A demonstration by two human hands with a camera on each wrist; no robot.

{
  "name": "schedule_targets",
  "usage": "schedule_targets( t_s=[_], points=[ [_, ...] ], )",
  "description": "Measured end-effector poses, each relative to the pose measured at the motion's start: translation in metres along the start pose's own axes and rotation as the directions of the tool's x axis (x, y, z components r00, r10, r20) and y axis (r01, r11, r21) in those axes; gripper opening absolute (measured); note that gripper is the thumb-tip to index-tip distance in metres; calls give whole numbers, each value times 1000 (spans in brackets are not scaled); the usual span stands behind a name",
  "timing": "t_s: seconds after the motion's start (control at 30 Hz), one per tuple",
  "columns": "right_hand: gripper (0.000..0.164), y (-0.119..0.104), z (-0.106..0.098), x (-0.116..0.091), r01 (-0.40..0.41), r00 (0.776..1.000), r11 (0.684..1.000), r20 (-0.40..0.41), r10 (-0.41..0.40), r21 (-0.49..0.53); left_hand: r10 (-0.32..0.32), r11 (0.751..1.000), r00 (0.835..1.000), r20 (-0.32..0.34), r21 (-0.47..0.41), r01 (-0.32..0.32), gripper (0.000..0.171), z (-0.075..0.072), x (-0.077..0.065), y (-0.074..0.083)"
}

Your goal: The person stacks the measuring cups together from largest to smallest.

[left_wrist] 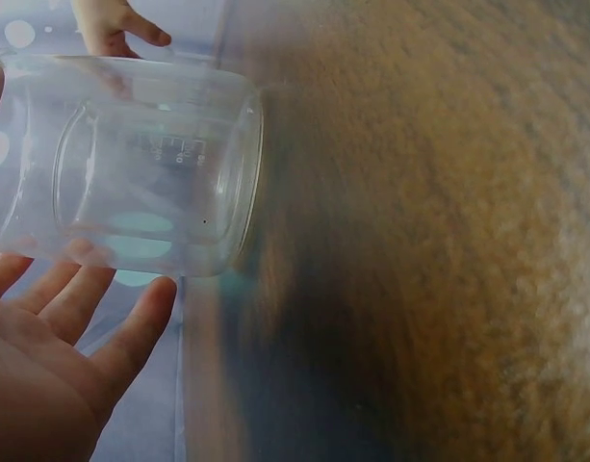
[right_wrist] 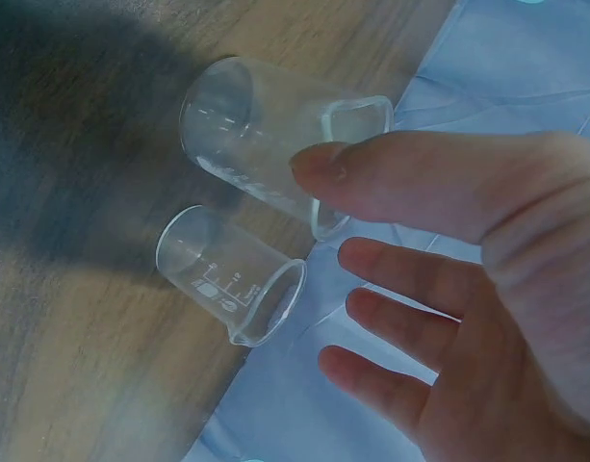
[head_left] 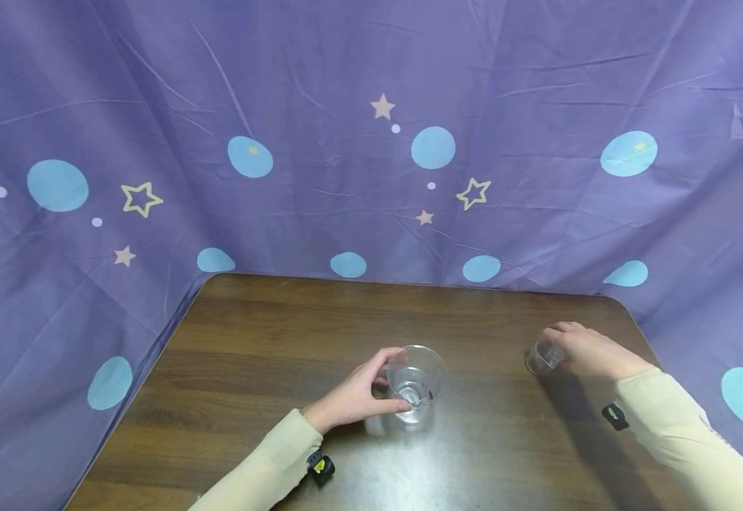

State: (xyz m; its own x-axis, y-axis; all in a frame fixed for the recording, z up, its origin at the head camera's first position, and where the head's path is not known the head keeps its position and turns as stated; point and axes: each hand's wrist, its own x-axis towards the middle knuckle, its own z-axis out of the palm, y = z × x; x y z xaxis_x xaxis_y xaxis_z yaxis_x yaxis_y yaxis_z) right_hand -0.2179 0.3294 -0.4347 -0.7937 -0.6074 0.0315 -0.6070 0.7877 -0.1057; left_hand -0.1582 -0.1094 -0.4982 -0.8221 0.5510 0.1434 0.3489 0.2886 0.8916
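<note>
My left hand (head_left: 358,390) holds a large clear glass beaker (head_left: 428,369) upright on the table, thumb and fingers curved round its wall. In the left wrist view, a smaller glass outline shows within this beaker (left_wrist: 131,250); whether it is nested or lies beyond, I cannot tell. Over to the right, my right hand (head_left: 591,351) is blurred at a small beaker (head_left: 540,358). The right wrist view shows two beakers: a bigger one (right_wrist: 251,144), overlapped by the right thumb (right_wrist: 400,188), and a smaller one (right_wrist: 222,279) with white markings. The right hand's visible fingers (right_wrist: 415,274) are spread; the index is hidden.
The brown wooden table (head_left: 269,333) has rounded back corners. A purple curtain (head_left: 320,213) with stars and blue spots surrounds it at the back and sides. Glare lies near the front middle, and the right arm casts a shadow.
</note>
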Motion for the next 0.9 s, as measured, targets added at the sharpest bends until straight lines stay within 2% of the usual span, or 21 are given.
schedule_targets(
  t_s=[0.53,0.9],
  points=[
    [54,3,6,1,5,1000,1000,-10,-5,7,-5,1000,1000,3,0,5,82,0,0,-1],
    [51,7,11,5,66,997,997,-33,-66,25,-21,1000,1000,6,1,21,84,-1,-1,2]
  ],
)
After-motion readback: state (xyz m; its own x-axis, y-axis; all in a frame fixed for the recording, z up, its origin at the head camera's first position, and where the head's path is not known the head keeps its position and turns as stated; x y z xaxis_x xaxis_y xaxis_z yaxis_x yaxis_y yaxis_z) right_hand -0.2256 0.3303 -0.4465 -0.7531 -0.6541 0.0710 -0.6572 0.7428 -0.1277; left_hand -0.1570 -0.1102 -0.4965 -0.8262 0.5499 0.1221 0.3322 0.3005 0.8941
